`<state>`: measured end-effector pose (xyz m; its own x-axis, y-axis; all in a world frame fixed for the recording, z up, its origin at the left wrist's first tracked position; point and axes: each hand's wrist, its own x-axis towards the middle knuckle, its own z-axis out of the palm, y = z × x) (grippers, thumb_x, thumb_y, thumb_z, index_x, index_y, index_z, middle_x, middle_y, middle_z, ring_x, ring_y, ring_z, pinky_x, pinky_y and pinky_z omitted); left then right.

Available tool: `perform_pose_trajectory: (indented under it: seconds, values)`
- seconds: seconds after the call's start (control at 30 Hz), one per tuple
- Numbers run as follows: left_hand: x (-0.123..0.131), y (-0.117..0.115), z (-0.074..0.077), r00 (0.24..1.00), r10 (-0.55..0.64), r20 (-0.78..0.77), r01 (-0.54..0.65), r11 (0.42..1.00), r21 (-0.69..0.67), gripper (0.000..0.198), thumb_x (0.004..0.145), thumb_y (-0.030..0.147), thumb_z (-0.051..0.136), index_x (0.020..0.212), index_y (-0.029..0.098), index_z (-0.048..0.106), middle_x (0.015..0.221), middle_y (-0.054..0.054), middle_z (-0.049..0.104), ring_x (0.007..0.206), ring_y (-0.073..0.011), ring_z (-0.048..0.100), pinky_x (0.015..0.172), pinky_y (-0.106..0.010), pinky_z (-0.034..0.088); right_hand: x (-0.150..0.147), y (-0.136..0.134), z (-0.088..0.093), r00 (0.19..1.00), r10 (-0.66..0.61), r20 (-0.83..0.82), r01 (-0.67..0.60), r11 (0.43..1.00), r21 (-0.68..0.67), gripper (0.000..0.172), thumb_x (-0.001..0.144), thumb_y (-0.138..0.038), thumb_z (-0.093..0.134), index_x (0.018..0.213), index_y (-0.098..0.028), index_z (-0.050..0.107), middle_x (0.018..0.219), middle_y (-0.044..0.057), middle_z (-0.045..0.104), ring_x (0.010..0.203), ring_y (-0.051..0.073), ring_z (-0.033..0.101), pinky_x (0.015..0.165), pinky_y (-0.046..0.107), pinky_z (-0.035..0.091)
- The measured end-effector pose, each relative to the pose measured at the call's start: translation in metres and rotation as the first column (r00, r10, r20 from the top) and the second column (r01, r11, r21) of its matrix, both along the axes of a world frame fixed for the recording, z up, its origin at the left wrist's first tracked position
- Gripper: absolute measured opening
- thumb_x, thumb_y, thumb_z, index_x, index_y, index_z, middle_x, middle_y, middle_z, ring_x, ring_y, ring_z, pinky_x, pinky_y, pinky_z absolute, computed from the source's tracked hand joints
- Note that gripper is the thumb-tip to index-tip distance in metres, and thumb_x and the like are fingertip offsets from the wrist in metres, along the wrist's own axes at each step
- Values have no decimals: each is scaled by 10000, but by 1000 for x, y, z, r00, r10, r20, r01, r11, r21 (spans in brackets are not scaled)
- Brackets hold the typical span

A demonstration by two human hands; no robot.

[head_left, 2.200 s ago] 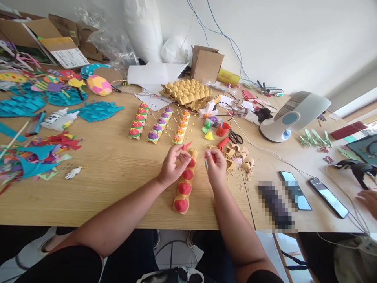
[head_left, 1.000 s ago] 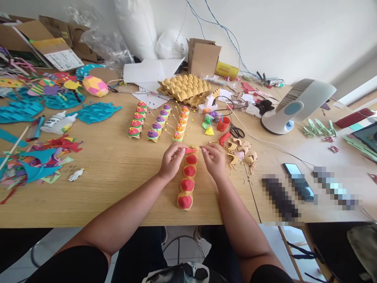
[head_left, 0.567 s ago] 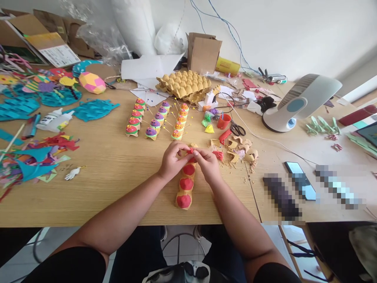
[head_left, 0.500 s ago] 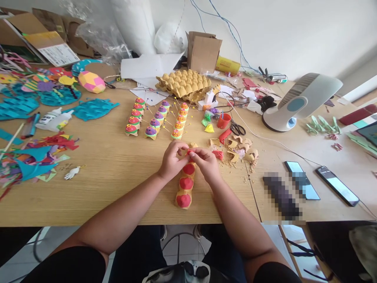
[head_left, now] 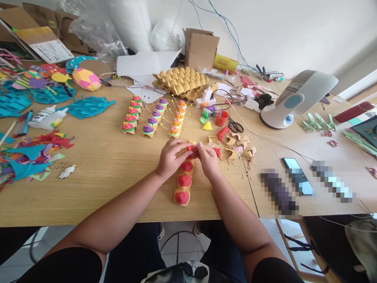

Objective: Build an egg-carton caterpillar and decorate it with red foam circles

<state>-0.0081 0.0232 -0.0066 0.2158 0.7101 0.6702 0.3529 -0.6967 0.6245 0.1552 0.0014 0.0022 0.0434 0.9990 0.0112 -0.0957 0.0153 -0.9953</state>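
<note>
A strip of egg-carton cups [head_left: 177,184] lies lengthwise in front of me, its nearer cups capped with red modelling clay [head_left: 184,181]. Over its far end, my left hand [head_left: 172,158] pinches a small piece of red clay [head_left: 190,148] between thumb and fingers. My right hand [head_left: 209,160] closes on the right side of the same piece, thumb raised and fingers curled. Both hands partly hide the far cups. Just right of the right hand lies a lump of red clay [head_left: 217,151]. Beyond stand decorated carton strips in red-green [head_left: 132,114], purple [head_left: 154,117] and orange [head_left: 179,118], several with ball-headed pins.
Torn carton scraps [head_left: 231,153] and crumbs lie to the right, near scissors [head_left: 235,126] and a red cup [head_left: 221,118]. Egg trays [head_left: 182,80] sit behind. A white fan [head_left: 294,100] and a phone [head_left: 297,176] are at right, coloured paper scraps [head_left: 32,157] at left.
My right thumb has lifted and the right hand has drawn slightly away from the left. The red piece now shows more between the fingers. The whole view has shifted slightly.
</note>
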Motion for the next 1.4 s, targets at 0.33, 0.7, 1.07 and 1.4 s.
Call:
perform_pose_trajectory:
  seconds: [0.33, 0.7, 1.07, 1.4]
  values:
    - [-2, 2, -2, 999, 52, 11, -53, 997, 49, 190, 938, 376, 710, 1082, 277, 784, 1049, -50, 679, 1001, -199, 663, 950, -385, 548, 3, -2, 8, 984, 173, -46, -172, 985, 14, 477, 785, -669, 749, 767, -193, 768, 666, 4, 666, 637, 134, 586, 651, 281, 511]
    - [1, 2, -8, 998, 61, -15, -61, 998, 17, 377, 922, 280, 708, 1296, 253, 669, 1193, -86, 676, 1128, -237, 613, 928, -392, 551, 10, 7, -1, 973, -35, -230, 37, 999, 5, 424, 716, -485, 848, 915, -245, 561, 901, 18, 776, 745, 139, 676, 695, 263, 527]
    - [0, 16, -21, 984, 158, 84, -151, 985, -85, 252, 929, 281, 658, 1168, 222, 711, 1152, -93, 696, 1077, -226, 632, 810, -340, 541, 16, 10, -4, 981, -127, -144, 127, 992, -8, 428, 782, -624, 722, 840, -233, 557, 585, -21, 685, 446, 108, 531, 443, 237, 322]
    - [3, 14, -17, 986, 100, 134, -82, 987, -136, 185, 957, 297, 617, 1084, 214, 724, 1063, -80, 728, 1022, -210, 660, 767, -326, 533, 8, 0, 41, 974, -195, -112, 205, 975, 81, 413, 874, -630, 645, 788, -236, 555, 556, -23, 643, 462, 110, 497, 471, 246, 382]
